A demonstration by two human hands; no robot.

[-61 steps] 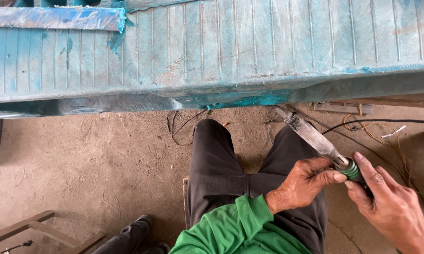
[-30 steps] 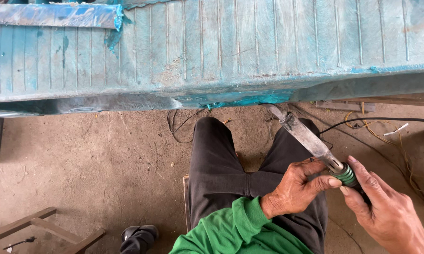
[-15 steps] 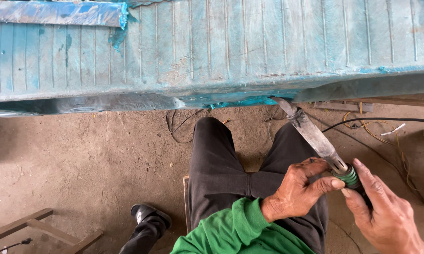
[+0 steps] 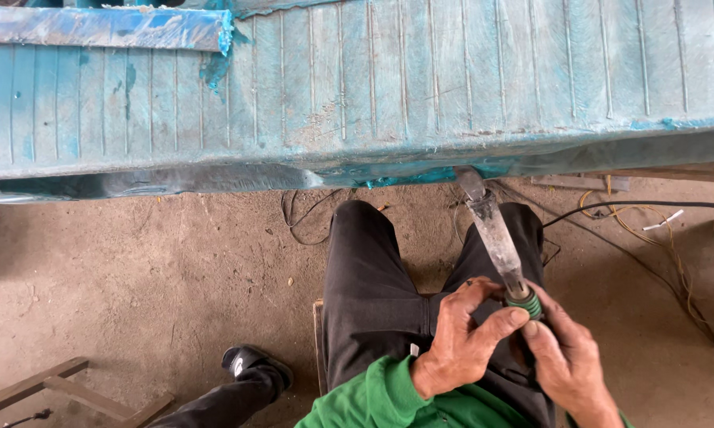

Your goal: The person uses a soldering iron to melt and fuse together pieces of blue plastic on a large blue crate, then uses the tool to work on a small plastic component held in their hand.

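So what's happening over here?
A seated person holds a long metal tool with both hands, the left hand and right hand wrapped around its green handle. The tool's tip rests at the lower edge of a big ribbed turquoise panel. Wires lie on the dirt floor.

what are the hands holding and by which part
Both hands, left and right, hold a scraper-like tool by its green ribbed handle; its grey metal blade points up toward the turquoise ribbed panel.
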